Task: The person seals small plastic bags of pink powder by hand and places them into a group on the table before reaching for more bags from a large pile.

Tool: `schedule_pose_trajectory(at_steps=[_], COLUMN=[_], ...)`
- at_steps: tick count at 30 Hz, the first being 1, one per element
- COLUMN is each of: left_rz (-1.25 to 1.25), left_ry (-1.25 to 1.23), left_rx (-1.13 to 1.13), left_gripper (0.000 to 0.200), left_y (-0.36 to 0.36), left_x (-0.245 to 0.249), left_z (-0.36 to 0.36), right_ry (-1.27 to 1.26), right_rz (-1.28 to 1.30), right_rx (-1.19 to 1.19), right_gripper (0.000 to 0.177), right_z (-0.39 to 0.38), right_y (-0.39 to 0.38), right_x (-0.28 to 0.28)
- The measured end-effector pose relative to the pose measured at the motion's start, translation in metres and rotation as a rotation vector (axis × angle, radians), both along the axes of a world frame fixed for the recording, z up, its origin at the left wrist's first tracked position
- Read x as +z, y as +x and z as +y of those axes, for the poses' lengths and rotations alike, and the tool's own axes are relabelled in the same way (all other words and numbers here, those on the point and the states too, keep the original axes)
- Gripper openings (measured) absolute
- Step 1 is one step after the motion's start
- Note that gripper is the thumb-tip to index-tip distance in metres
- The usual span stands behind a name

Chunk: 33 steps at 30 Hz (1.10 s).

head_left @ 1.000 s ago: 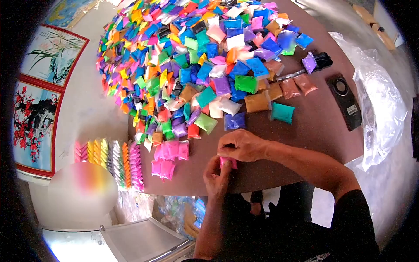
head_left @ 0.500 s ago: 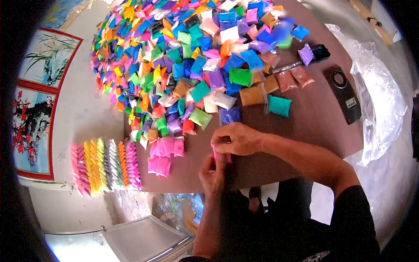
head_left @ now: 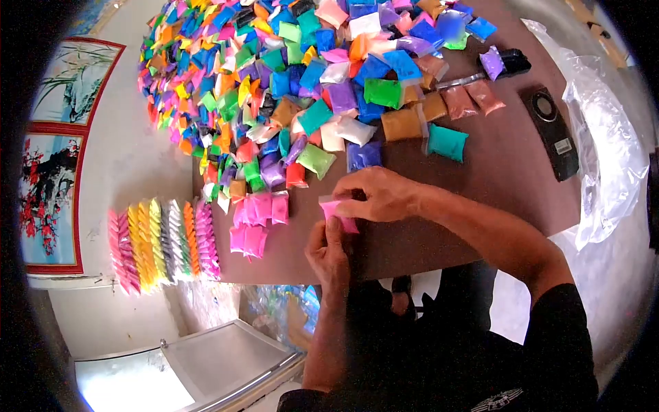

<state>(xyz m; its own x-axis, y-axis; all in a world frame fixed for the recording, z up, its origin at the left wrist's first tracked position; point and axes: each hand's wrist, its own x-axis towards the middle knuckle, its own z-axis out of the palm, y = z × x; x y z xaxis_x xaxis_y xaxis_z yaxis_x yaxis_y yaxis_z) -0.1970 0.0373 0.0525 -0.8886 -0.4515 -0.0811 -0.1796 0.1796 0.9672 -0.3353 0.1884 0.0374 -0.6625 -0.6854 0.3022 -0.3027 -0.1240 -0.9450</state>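
Note:
A small pink packet (head_left: pixel 349 224) with a clear plastic edge is pinched between both hands above the brown table (head_left: pixel 446 237). My left hand (head_left: pixel 327 255) grips its lower side, thumb on top. From the right, my right hand (head_left: pixel 376 194) closes its fingers on the upper part, hiding some of it. Left of my hands lies a group of pink packets (head_left: pixel 255 209) on the table. A dark blue packet (head_left: pixel 364 156) and a light green one (head_left: pixel 316 161) sit just beyond my right hand.
A large heap of multicoloured packets (head_left: pixel 274 82) covers the far left of the table. Strips of twisted coloured packets (head_left: pixel 165 240) stand at the left edge. To the right are a black box (head_left: pixel 549 130), a black item (head_left: pixel 513 63) and clear plastic sheeting (head_left: pixel 607 137).
The pink packet shows more openly between my fingers now, lying flatter. Both hands have moved slightly up and left in view, and the camera has shifted a little.

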Motion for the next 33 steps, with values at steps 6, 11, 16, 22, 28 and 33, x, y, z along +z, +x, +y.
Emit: schedule_pose_trajectory(at_steps=[6,11,16,22,28,33], left_rz=[0.062,0.057,0.061,0.054,0.095,0.100], left_ry=[-0.036,-0.029,-0.075,-0.090,-0.077,-0.073], left_rx=[0.021,-0.010,0.010,0.023,0.008,0.038], left_gripper=[0.025,0.020,0.022,0.026,0.026,0.023], left_y=[-0.006,-0.002,-0.002,-0.006,-0.004,-0.002], left_x=[0.002,0.009,0.001,0.006,0.005,0.004], left_z=[0.002,0.006,0.001,0.004,0.004,0.006], right_ry=[0.064,0.086,0.028,-0.016,0.042,0.072], right_rz=[-0.007,0.037,-0.005,-0.013,0.040,0.023], right_rx=[0.048,0.074,0.013,0.074,0.077,0.037], right_gripper=[0.027,0.026,0.025,0.023,0.023,0.022], right_z=[0.003,0.004,-0.001,-0.002,0.002,0.000], right_y=[-0.003,-0.001,0.001,-0.002,0.001,0.002], right_x=[0.002,0.004,-0.003,-0.004,0.002,0.001])
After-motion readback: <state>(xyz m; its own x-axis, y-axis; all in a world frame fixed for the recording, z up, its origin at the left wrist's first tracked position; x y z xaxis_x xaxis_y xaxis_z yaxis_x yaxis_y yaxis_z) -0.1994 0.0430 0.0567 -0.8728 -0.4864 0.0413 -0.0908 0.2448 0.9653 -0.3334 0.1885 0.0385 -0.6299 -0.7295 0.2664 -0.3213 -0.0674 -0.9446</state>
